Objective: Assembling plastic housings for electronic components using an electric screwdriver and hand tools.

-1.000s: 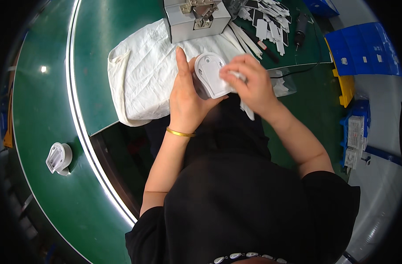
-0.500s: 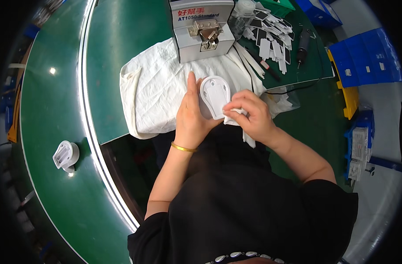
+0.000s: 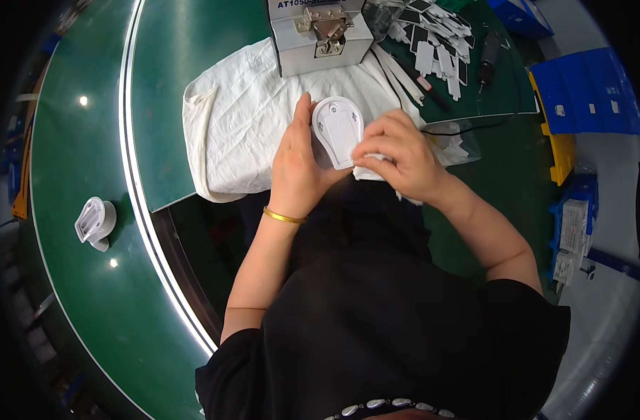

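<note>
A white teardrop-shaped plastic housing (image 3: 339, 133) rests in my left hand (image 3: 295, 168), its recessed face turned up and its narrow end toward me. My left thumb and palm lie along its left side; the fingers beneath are mostly hidden. At the lower right edge of the housing, my right hand (image 3: 404, 157) pinches a white cloth (image 3: 367, 173), with the fingertips close against the rim. Part of that cloth hangs below the right hand. Beyond both hands, a larger white cloth (image 3: 243, 126) covers part of the green table.
A grey boxy machine (image 3: 323, 52) with a metal fixture stands ahead. To its right lie a pile of white and black flat pieces (image 3: 439, 52) and an electric screwdriver (image 3: 488, 63). Another white device (image 3: 96, 222) sits on the green surface at left. Blue bins (image 3: 579, 94) stand far right.
The whole view has shifted, so table, machine and hands appear higher. My hands keep the same hold on the housing and cloth, with the right fingers slightly moved along the edge.
</note>
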Demonstrator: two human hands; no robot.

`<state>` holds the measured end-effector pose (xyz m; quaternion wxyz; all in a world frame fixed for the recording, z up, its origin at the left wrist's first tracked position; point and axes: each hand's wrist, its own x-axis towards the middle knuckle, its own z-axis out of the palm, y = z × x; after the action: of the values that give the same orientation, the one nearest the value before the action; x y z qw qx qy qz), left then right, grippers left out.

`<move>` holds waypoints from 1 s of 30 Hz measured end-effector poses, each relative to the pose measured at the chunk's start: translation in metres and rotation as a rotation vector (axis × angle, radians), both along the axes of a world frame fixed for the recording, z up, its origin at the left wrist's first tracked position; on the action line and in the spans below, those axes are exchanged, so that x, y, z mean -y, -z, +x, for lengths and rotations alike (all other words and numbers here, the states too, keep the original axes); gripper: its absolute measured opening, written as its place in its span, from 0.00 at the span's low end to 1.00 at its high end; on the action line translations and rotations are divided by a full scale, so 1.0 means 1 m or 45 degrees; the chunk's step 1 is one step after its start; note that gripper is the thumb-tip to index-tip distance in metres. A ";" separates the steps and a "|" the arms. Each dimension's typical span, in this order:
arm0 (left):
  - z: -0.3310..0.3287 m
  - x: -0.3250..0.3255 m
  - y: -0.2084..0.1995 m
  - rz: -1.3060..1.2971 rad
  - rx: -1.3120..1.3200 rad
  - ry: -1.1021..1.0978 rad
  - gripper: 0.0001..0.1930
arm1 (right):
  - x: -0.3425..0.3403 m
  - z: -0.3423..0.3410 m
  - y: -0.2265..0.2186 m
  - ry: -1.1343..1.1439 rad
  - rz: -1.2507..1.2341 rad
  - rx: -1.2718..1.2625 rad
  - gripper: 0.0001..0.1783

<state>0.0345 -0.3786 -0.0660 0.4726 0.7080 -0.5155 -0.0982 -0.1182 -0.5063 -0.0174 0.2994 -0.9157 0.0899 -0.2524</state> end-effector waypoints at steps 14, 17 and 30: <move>-0.005 0.004 0.003 -0.116 0.077 -0.065 0.60 | -0.029 -0.010 -0.007 0.324 0.596 -0.234 0.04; -0.004 0.003 0.005 -0.127 0.057 -0.069 0.60 | -0.031 -0.008 -0.011 0.348 0.668 -0.261 0.05; -0.005 0.002 0.006 -0.120 -0.147 -0.024 0.60 | -0.043 -0.002 -0.009 0.472 0.747 -0.251 0.04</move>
<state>0.0298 -0.3806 -0.0717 0.5352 0.6829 -0.4849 -0.1100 -0.1199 -0.4630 -0.0083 0.4885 -0.7789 0.3515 -0.1763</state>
